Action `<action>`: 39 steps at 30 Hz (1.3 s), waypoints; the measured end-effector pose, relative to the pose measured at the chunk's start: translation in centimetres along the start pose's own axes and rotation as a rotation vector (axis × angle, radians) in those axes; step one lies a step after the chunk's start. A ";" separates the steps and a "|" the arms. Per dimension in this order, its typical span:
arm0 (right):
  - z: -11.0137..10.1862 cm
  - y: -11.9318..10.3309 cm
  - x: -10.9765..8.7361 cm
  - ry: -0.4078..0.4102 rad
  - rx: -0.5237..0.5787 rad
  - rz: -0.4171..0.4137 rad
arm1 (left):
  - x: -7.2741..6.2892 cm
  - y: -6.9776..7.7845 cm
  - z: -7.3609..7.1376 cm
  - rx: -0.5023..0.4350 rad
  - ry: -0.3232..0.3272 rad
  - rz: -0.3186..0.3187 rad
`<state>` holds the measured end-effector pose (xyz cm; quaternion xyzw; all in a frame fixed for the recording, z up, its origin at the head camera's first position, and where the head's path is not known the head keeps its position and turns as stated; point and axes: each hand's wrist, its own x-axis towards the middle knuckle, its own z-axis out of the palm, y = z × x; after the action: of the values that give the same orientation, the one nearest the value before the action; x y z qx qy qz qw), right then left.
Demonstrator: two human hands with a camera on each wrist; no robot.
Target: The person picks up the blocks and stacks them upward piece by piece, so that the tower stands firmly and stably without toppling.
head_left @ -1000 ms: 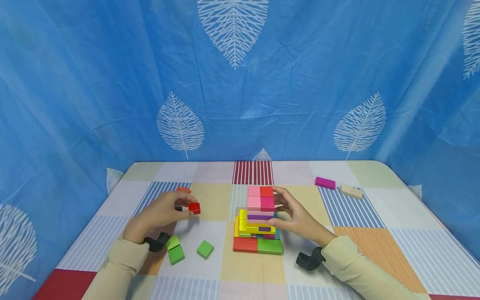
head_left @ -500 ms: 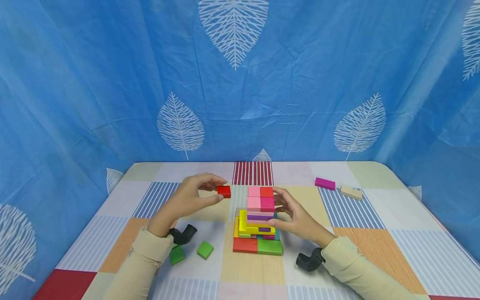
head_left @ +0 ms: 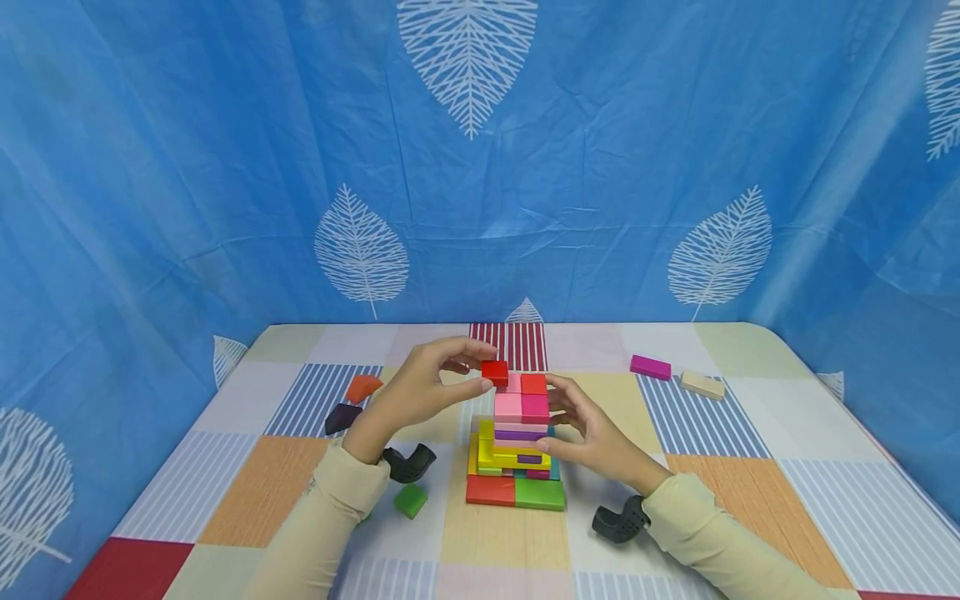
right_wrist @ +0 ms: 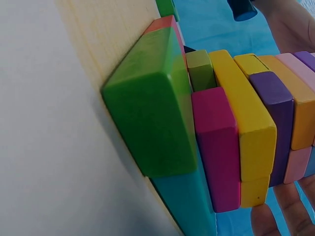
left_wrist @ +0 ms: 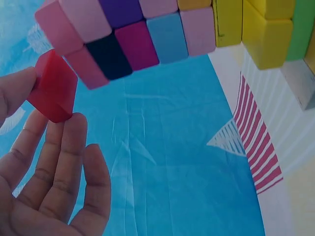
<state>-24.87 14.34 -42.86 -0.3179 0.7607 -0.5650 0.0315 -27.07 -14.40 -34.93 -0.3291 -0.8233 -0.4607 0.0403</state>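
Note:
My left hand [head_left: 435,377] pinches a small red block [head_left: 495,372] between thumb and fingertips, at the upper left of a tower of coloured blocks [head_left: 519,408]. In the left wrist view the red block [left_wrist: 55,87] is close beside the tower's pink top end; whether they touch cannot be told. Relaxed fingers of my right hand [head_left: 600,437] stay at the tower's right side, with the thumb near its front. The tower rests on a red block [head_left: 491,490] and a green block [head_left: 540,494]. In the right wrist view, fingertips [right_wrist: 290,206] show beside the yellow and purple blocks.
Left of the tower lie an orange block [head_left: 363,387], a dark block [head_left: 342,418] and a green block [head_left: 410,501]. A magenta block [head_left: 650,367] and a beige block [head_left: 702,385] lie at the back right. A blue curtain [head_left: 585,167] hangs behind the table.
My left hand has carried the red block rightward and up, from the left of the table to the tower's top. The right hand has stayed in place at the tower.

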 end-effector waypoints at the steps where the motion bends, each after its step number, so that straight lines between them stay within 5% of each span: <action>1: 0.0 0.0 0.0 0.000 0.000 0.002 | 0.1 0.0 0.1 -0.002 -0.003 0.003; 25: -0.1 0.3 0.0 -0.010 0.010 -0.042 | 0.7 -0.1 1.4 -0.004 -0.025 0.028; 39: -0.1 0.3 0.0 -0.005 0.009 -0.038 | -1.5 -1.0 -0.9 0.000 -0.081 -0.058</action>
<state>-25.05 14.50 -43.11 -0.3334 0.7521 -0.5681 0.0241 -26.68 -16.20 -35.71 -0.3234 -0.8335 -0.4479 -0.0063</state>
